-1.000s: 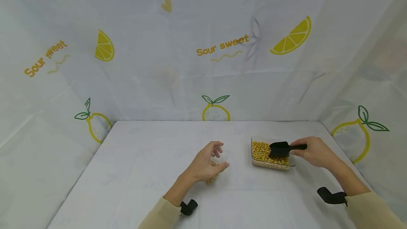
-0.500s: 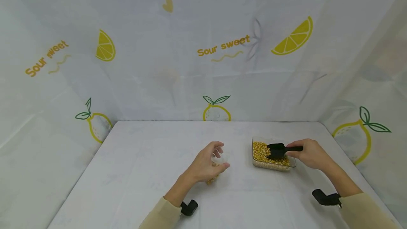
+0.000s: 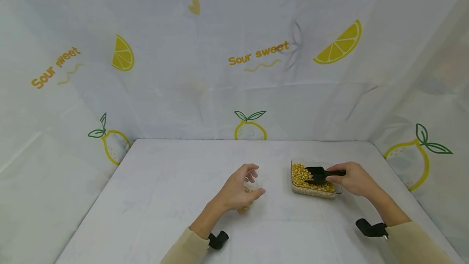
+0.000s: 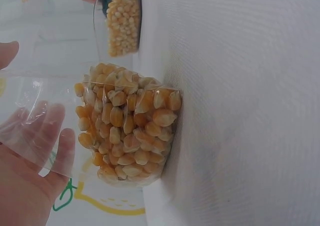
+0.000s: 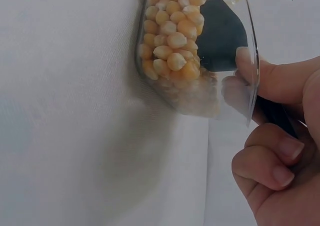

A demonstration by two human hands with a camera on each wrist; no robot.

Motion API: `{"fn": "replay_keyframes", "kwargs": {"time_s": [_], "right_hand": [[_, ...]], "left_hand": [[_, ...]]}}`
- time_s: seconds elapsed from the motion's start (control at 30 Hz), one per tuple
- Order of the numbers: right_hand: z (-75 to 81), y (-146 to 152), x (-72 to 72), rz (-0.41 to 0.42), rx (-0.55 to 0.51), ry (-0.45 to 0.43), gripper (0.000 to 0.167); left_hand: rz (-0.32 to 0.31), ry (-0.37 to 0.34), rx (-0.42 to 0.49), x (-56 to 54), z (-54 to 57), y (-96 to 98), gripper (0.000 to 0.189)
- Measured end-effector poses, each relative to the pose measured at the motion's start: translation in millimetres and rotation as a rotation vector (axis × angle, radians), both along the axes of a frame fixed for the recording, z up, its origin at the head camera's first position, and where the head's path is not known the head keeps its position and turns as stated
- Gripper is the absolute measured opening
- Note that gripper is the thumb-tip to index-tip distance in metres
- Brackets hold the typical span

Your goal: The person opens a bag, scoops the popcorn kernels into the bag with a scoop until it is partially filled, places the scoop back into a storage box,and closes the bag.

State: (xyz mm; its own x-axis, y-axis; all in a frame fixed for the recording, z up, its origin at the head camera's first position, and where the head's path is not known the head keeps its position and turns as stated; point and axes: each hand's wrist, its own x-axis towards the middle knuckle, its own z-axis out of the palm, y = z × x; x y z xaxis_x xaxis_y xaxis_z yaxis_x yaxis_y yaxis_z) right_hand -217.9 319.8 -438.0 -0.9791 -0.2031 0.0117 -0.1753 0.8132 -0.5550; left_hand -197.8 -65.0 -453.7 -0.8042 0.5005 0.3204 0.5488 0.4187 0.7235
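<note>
In the head view my left hand (image 3: 232, 192) curves round the upper part of a clear plastic bag (image 4: 132, 128), thumb and fingers spread along its see-through wall. Corn kernels fill the bag's lower part, and it stands upright on the table. My right hand (image 3: 353, 178) pinches the handle of a black scoop (image 3: 316, 174) between thumb and fingers. The scoop's blade lies among yellow corn kernels (image 5: 172, 41) in a clear rectangular container (image 3: 313, 192), partly sunk in them. In the right wrist view the container's wall stands in front of the thumb tip and part of the scoop.
A white-covered table (image 3: 165, 199) bears both the bag and the container, with a gap between them. Behind it and at both sides hangs a white curtain (image 3: 165, 105) printed with lemons. Each wrist wears a black camera mount, the right mount (image 3: 371, 228) beside the sleeve.
My right hand has moved left and slightly down, carrying the scoop deeper into the kernels towards the container's left side. The left hand and the bag stay in place.
</note>
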Motion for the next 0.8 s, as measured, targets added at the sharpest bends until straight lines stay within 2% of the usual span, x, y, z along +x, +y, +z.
{"fn": "replay_keyframes", "kwargs": {"time_s": [0.3,0.5,0.8], "right_hand": [[-7.1,1.2,-3.7,0.02,-0.016,0.016,0.035],[-12.1,-2.4,-5.1,0.017,-0.067,-0.001,0.035],[-15.4,-5.5,-6.1,0.011,-0.067,0.005,0.036]], "left_hand": [[-0.001,0.012,-0.002,-0.5,-0.3,0.2,0.061],[0.008,-0.003,-0.003,-0.8,-1.5,0.5,0.061],[0.015,0.005,-0.007,-0.5,-2.2,1.2,0.061]]}}
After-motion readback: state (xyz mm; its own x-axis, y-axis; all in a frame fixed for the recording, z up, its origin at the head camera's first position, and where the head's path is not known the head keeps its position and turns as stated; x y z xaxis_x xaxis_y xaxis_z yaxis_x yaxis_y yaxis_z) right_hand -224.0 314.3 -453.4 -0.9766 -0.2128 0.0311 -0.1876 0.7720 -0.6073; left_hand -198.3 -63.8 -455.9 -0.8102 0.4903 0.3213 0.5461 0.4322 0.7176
